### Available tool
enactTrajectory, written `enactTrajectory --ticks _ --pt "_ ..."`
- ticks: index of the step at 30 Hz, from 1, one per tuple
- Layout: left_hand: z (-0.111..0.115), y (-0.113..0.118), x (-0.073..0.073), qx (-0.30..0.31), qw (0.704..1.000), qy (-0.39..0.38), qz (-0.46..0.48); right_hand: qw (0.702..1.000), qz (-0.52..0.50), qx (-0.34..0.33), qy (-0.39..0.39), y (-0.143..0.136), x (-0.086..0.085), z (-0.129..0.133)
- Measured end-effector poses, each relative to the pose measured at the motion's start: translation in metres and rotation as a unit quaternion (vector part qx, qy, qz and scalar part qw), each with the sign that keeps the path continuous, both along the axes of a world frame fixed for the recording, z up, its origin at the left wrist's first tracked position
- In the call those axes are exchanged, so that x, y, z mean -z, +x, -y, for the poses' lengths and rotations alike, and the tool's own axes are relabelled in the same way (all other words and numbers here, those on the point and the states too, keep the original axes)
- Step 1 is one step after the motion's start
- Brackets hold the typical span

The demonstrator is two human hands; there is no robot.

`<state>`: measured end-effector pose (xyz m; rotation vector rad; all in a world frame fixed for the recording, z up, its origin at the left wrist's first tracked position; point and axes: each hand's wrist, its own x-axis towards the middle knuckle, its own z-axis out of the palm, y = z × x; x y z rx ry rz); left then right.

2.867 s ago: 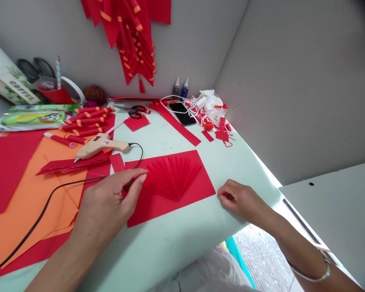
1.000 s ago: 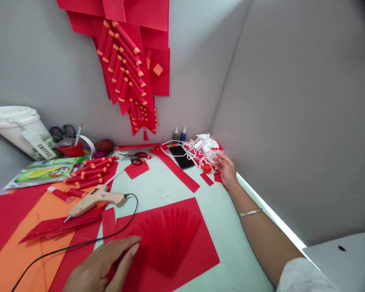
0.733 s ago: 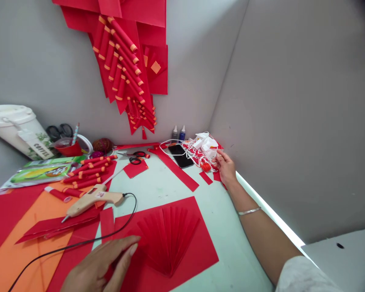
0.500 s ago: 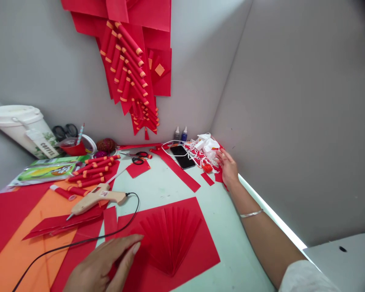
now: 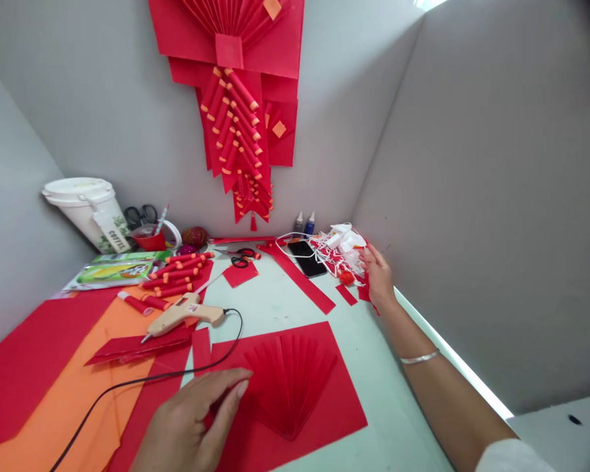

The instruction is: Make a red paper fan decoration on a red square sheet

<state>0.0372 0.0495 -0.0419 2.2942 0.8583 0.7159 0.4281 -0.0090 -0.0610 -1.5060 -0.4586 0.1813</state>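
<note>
My left hand (image 5: 196, 413) is over the left part of a red sheet (image 5: 341, 406), thumb and forefinger close together at the left edge of a pleated red paper fan (image 5: 292, 380). Whether anything thin is between those fingertips is too small to tell. At the back right, my right hand (image 5: 379, 278) reaches to the pile of white paper scraps (image 5: 344, 242) and red pieces by the wall. Its fingers are partly hidden in the pile, and I cannot make out a held item.
A glue gun (image 5: 184, 314) with a black cord lies left of the fan. Behind are red paper rolls (image 5: 172, 285), scissors (image 5: 240, 257), a phone (image 5: 307, 258), two small bottles (image 5: 305, 225) and a white bucket (image 5: 91, 213). Red decorations (image 5: 240, 131) hang on the wall.
The head view has shifted, so the scene sits further right and more of the wall decoration shows. Both hands keep nearly the same places relative to the fan and the pile.
</note>
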Motion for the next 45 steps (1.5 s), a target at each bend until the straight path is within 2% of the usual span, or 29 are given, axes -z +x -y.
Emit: enactTrajectory --ticks 3,6,8,9,10,12,15,18,22,25,30,35,41,43,45 --pt "0.004 0.001 -0.004 -0.002 0.996 -0.088 -0.008 0.987 -0.048 -0.149 0.034 -0.058 -0.029 -0.006" --pt "0.009 0.001 -0.012 0.015 0.979 -0.204 -0.005 0.947 -0.100 -0.301 0.050 -0.136 -0.051 -0.001" --pt "0.011 0.000 -0.019 0.031 0.957 -0.285 0.037 0.869 -0.216 -0.439 0.078 -0.183 -0.057 0.010" --pt "0.012 -0.001 -0.023 0.036 0.948 -0.310 0.070 0.835 -0.253 -0.483 0.073 -0.201 -0.057 0.016" --pt "0.012 -0.002 -0.026 0.049 0.937 -0.334 0.096 0.816 -0.273 -0.504 0.067 -0.215 -0.055 0.022" --pt "0.012 -0.004 -0.029 0.050 0.916 -0.366 0.157 0.812 -0.274 -0.513 0.044 -0.231 -0.049 0.030" --pt "0.011 -0.006 -0.031 0.052 0.880 -0.413 0.231 0.840 -0.237 -0.488 -0.012 -0.238 -0.043 0.031" --pt "0.011 -0.006 -0.033 0.061 0.837 -0.461 0.287 0.852 -0.206 -0.478 -0.059 -0.241 -0.049 0.025" --pt "0.010 -0.006 -0.034 0.089 0.787 -0.507 0.339 0.834 -0.124 -0.530 -0.086 -0.248 -0.065 0.020" --pt "0.009 -0.007 -0.033 0.107 0.769 -0.532 0.338 0.828 -0.086 -0.547 -0.086 -0.248 -0.070 0.022" --pt "0.010 -0.006 -0.031 0.131 0.763 -0.546 0.322 0.834 -0.081 -0.537 -0.095 -0.238 -0.069 0.024" --pt "0.010 -0.005 -0.029 0.118 0.767 -0.548 0.312 0.837 -0.064 -0.533 -0.106 -0.236 -0.067 0.024" --pt "0.007 -0.005 -0.028 0.094 0.805 -0.518 0.275 0.854 -0.011 -0.498 -0.152 -0.234 -0.063 0.022" --pt "0.006 -0.006 -0.029 0.102 0.809 -0.520 0.256 0.850 -0.020 -0.504 -0.152 -0.232 -0.061 0.021" --pt "0.006 -0.006 -0.030 0.115 0.797 -0.537 0.249 0.834 -0.064 -0.529 -0.145 -0.231 -0.060 0.020"
